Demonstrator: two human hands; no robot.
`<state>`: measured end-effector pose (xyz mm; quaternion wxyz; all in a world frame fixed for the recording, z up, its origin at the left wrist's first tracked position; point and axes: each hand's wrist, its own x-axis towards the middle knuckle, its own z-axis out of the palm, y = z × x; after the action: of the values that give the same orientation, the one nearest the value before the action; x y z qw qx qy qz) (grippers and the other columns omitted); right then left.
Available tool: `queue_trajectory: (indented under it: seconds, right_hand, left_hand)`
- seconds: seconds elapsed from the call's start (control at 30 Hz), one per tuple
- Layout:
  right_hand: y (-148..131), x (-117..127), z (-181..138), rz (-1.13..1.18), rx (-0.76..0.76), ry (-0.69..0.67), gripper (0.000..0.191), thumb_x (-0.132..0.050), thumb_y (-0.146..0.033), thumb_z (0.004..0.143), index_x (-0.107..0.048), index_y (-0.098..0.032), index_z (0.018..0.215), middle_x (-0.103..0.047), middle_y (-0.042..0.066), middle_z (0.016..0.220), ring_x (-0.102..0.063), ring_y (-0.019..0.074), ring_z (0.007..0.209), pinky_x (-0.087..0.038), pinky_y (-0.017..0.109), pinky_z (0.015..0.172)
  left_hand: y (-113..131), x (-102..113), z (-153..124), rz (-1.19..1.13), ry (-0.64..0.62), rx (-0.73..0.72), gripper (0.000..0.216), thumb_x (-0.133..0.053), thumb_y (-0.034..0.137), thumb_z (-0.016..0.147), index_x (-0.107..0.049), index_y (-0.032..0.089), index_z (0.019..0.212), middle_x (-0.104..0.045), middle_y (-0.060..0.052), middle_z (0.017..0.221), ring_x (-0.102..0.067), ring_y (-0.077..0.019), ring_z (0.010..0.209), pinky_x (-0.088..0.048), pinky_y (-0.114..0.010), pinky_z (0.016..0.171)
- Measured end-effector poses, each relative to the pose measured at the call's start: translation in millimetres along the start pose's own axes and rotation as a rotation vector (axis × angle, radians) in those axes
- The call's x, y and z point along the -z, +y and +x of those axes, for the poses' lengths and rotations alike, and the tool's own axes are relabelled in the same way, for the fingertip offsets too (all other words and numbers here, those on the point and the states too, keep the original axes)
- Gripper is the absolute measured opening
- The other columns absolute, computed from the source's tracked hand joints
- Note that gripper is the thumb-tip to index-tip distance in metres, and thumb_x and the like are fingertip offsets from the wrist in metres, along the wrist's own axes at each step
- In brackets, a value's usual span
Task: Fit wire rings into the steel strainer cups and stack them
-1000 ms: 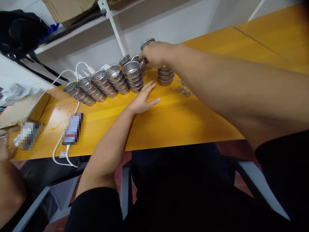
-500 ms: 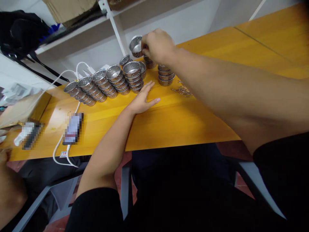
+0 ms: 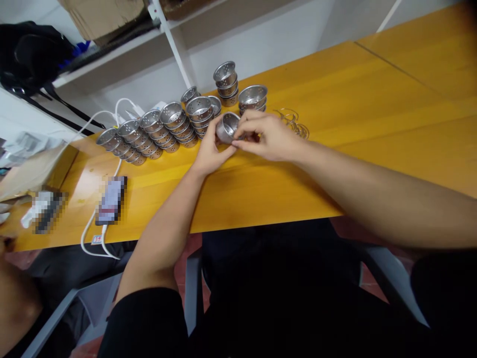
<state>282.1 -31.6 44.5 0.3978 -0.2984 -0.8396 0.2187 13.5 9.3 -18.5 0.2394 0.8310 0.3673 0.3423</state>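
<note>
A small perforated metal cup (image 3: 225,129) is tilted between my hands, low over the table, its mouth turned toward my right hand. My left hand (image 3: 209,155) grips it from the left, thumb below and fingers along the side. From the right, my right hand (image 3: 269,135) pinches at the rim with thumb and fingertips; whether a small part is also between them cannot be made out. Just behind are a stack of like cups (image 3: 253,96) and a second stack (image 3: 225,74). Thin curved metal wires (image 3: 294,123) lie in a loose heap beyond my right hand.
Several more cup stacks (image 3: 151,122) lean in a row to the left. A phone (image 3: 112,200) with a white cable lies on the wooden table (image 3: 257,194). Shelving (image 3: 175,47) stands behind. Another person's arm (image 3: 18,293) is at the left edge, near a cardboard box (image 3: 40,164).
My right hand has come down from the back stacks toward my left hand with a cup. My left hand, formerly flat on the table, has closed around that cup.
</note>
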Motion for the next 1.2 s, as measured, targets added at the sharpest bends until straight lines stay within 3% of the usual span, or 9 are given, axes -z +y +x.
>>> queue_trajectory:
  seconds: [0.17,0.27,0.4,0.5,0.73,0.9,1.2]
  right_hand:
    - [17.6,-15.8,0.8,0.037,0.077,-0.043,0.033,-0.091,-0.053,0.111,-0.084,-0.028,0.131,-0.079,0.012,0.14,-0.072,0.0318,0.105,-0.064,0.05,0.101]
    - [20.9,-18.4,1.9,0.011,0.132,-0.061,0.041,-0.087,-0.049,0.111,-0.082,-0.026,0.144,-0.078,0.012,0.132,-0.072,0.0324,0.107,-0.064,0.048,0.102]
    - [21.1,-17.5,-0.3,0.018,0.149,-0.11,0.026,-0.082,-0.048,0.114,-0.084,-0.025,0.126,-0.073,0.012,0.125,-0.072,0.0326,0.11,-0.064,0.051,0.107]
    - [21.2,-15.8,-1.5,0.032,0.12,-0.098,0.026,-0.084,-0.051,0.116,-0.083,-0.025,0.115,-0.071,0.012,0.127,-0.071,0.0318,0.11,-0.066,0.051,0.107]
    - [23.8,-10.9,-0.9,-0.016,-0.038,0.053,0.037,-0.095,-0.062,0.116,-0.08,-0.028,0.113,-0.075,0.015,0.136,-0.074,0.0388,0.121,-0.067,0.061,0.114]
    - [34.2,-11.0,0.7,0.043,-0.041,0.065,0.039,-0.102,-0.06,0.111,-0.08,-0.028,0.106,-0.081,0.013,0.126,-0.078,0.0407,0.122,-0.065,0.064,0.119]
    - [46.7,-9.9,0.7,0.018,-0.022,0.051,0.039,-0.103,-0.063,0.109,-0.084,-0.03,0.109,-0.084,0.012,0.121,-0.077,0.0417,0.12,-0.066,0.064,0.116]
  left_hand:
    - [10.1,12.2,-3.0,0.059,0.054,0.0,0.139,-0.06,0.123,0.093,-0.03,0.038,0.198,-0.054,-0.02,0.197,-0.053,-0.0489,0.192,-0.051,-0.069,0.158]
    - [9.4,14.8,-2.9,0.067,0.011,-0.011,0.136,-0.06,0.122,0.095,-0.033,0.036,0.196,-0.057,-0.021,0.194,-0.058,-0.0482,0.187,-0.054,-0.068,0.155]
    - [7.4,14.4,-1.8,0.076,0.005,-0.014,0.131,-0.066,0.117,0.098,-0.036,0.034,0.195,-0.059,-0.022,0.192,-0.06,-0.0487,0.185,-0.053,-0.069,0.156]
    - [6.5,15.0,-1.6,0.075,0.02,0.005,0.127,-0.069,0.114,0.099,-0.038,0.036,0.194,-0.06,-0.021,0.191,-0.061,-0.0479,0.184,-0.051,-0.07,0.157]
    - [6.2,22.6,-3.8,0.091,0.021,-0.037,0.12,-0.071,0.11,0.101,-0.043,0.037,0.192,-0.058,-0.019,0.194,-0.06,-0.0463,0.185,-0.052,-0.067,0.156]
    - [10.8,23.0,-4.5,0.11,-0.003,-0.045,0.121,-0.07,0.111,0.101,-0.043,0.036,0.192,-0.056,-0.018,0.197,-0.059,-0.0448,0.186,-0.052,-0.063,0.157]
    - [18.2,23.5,-5.2,0.046,-0.045,0.05,0.134,-0.077,0.118,0.088,-0.05,0.036,0.19,-0.058,-0.019,0.196,-0.062,-0.0474,0.181,-0.064,-0.067,0.146]
